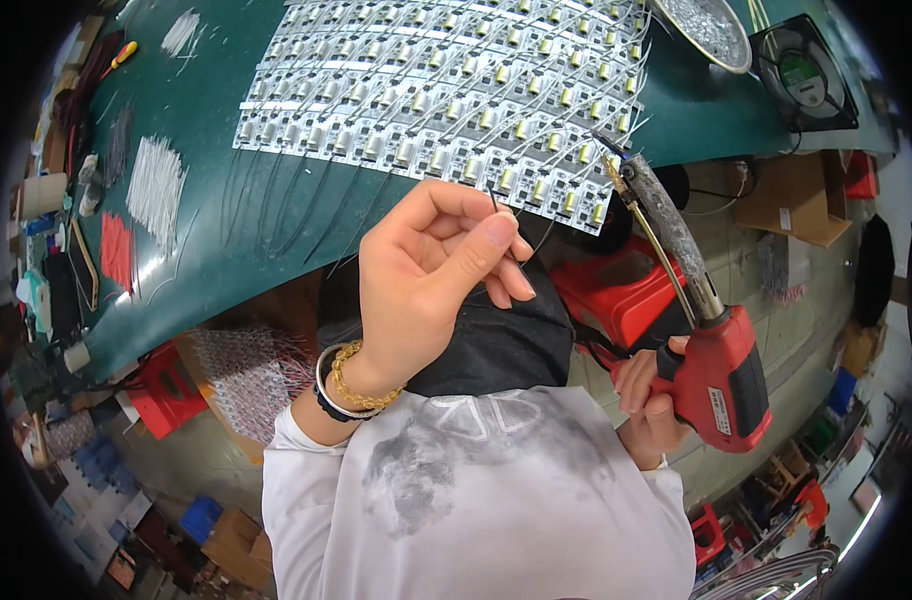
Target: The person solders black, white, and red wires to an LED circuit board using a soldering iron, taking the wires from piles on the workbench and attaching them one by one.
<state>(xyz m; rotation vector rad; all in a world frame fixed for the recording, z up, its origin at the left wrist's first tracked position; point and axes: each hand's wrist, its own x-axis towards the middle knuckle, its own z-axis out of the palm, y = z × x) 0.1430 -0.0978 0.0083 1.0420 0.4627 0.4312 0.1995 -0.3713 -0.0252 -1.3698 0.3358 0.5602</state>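
My left hand [416, 280] is at the near edge of a panel of small white circuit boards [376, 145], its thumb and fingertips pinched on a thin black wire [494, 200]. Rows of metal cylinders and pale wires cover the panel, and several black wires hang over its front edge at left. In my right hand [651, 405] is a red and black soldering gun [726, 380], gripped by its handle. Its long sooty barrel points up and away, with a thin brass-coloured tube beside it. The gun's tip is close to the panel's right side.
On the green table [206, 80], bundles of white wires [158, 190] and red wires [118, 250] lie at left. A metal bowl [711, 30] and a black fan [804, 75] stand at far right. Below are red stools [621, 290] and a cardboard box [796, 200].
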